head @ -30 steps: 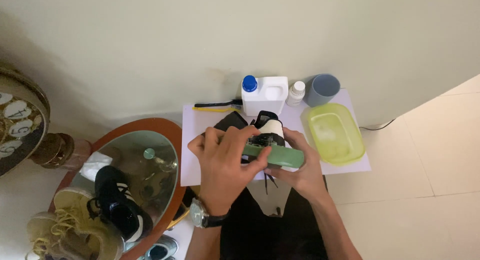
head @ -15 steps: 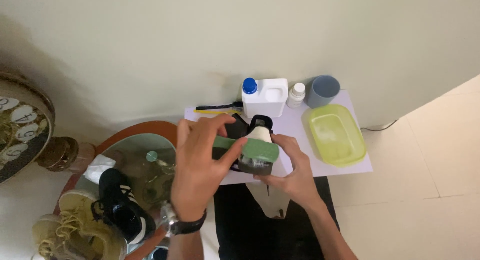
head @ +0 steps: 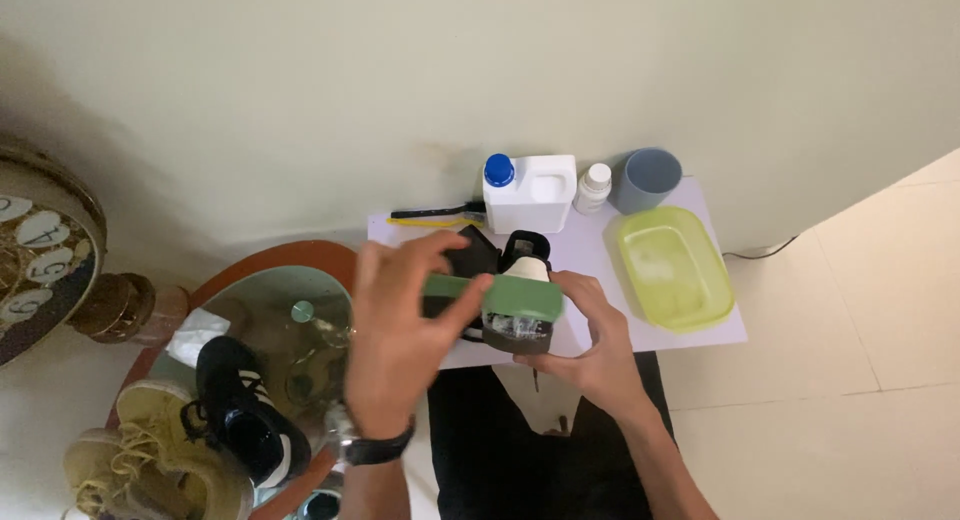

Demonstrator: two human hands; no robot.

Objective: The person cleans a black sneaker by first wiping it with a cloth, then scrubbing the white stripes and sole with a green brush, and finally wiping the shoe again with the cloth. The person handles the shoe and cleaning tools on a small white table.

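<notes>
My left hand (head: 400, 330) grips a green oblong brush (head: 500, 293) and lays it across a black and white shoe (head: 520, 320). My right hand (head: 590, 345) cradles that shoe from below and from the right, over the front edge of a white sheet (head: 590, 250) on the floor. A dark flat piece (head: 472, 252) lies on the sheet just behind the brush.
On the sheet stand a white jug with a blue cap (head: 530, 192), a small white bottle (head: 594, 187), a grey-blue cup (head: 646, 178), a yellow-green tub (head: 675, 267) and a black and yellow brush (head: 437, 217). At left, a round glass table (head: 300, 290) bears a black shoe (head: 245, 410) and a yellowish shoe (head: 150, 460).
My left hand has shifted left and lifted slightly with the green brush across the shoe. The right hand keeps its hold on the shoe.
</notes>
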